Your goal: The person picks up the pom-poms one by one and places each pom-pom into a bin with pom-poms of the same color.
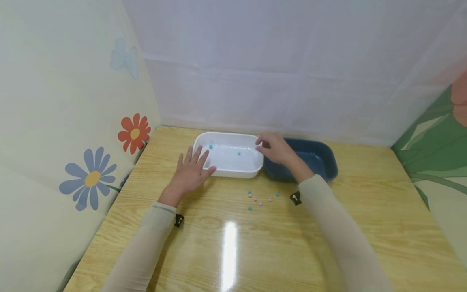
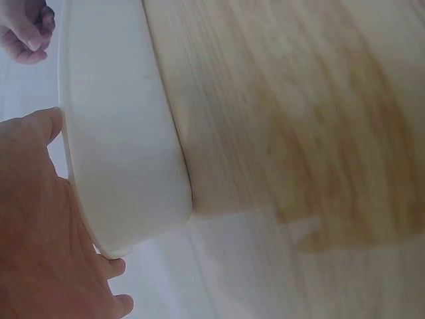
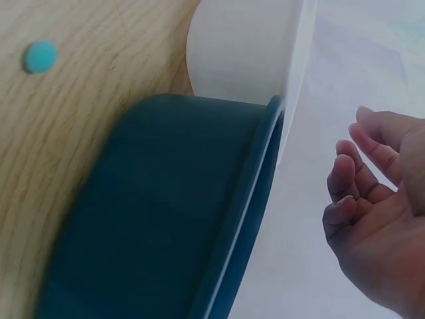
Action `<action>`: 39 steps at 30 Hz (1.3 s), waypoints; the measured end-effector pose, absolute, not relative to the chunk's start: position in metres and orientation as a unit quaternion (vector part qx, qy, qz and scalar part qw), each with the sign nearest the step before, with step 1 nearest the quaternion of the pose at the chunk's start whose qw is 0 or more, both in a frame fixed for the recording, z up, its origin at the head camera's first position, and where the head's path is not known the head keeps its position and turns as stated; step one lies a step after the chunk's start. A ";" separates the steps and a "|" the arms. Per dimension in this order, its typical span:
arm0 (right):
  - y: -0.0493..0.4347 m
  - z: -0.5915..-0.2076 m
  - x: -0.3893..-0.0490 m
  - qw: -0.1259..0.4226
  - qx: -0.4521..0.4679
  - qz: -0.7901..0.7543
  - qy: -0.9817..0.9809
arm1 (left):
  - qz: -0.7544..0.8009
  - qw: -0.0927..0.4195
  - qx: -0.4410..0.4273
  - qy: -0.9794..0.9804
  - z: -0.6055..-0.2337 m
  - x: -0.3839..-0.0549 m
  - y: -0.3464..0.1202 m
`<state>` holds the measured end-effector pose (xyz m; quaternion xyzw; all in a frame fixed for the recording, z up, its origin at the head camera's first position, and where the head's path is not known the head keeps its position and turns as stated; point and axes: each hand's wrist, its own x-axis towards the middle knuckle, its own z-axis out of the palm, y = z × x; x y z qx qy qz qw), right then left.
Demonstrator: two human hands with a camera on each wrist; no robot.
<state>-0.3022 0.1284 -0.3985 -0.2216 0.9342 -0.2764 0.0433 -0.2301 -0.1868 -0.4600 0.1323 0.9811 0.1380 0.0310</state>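
A white tray holds two small teal balls, one at its left and one toward the middle. My left hand spreads its fingers at the tray's front left corner, and in the left wrist view its fingertips come right at the rim. Over the tray's right end, where it meets a dark blue tray, hangs my right hand. Its fingers bend loosely, with a gap between thumb and forefinger in the head view and nothing visible in it.
On the wooden table, in front of the trays, lie several small pink balls and a few teal balls. Behind the trays hangs a pale cloth. A flower-patterned panel borders the left side.
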 end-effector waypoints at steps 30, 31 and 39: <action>0.185 -0.433 -0.200 -0.022 -0.250 -0.307 0.918 | 0.150 0.027 0.134 0.979 -0.461 -0.228 -0.186; 0.187 -0.435 -0.197 -0.022 -0.249 -0.305 0.919 | 0.151 0.027 0.134 0.979 -0.461 -0.228 -0.186; 0.196 -0.447 -0.186 -0.017 -0.240 -0.311 0.919 | 0.150 0.025 0.133 0.979 -0.462 -0.229 -0.187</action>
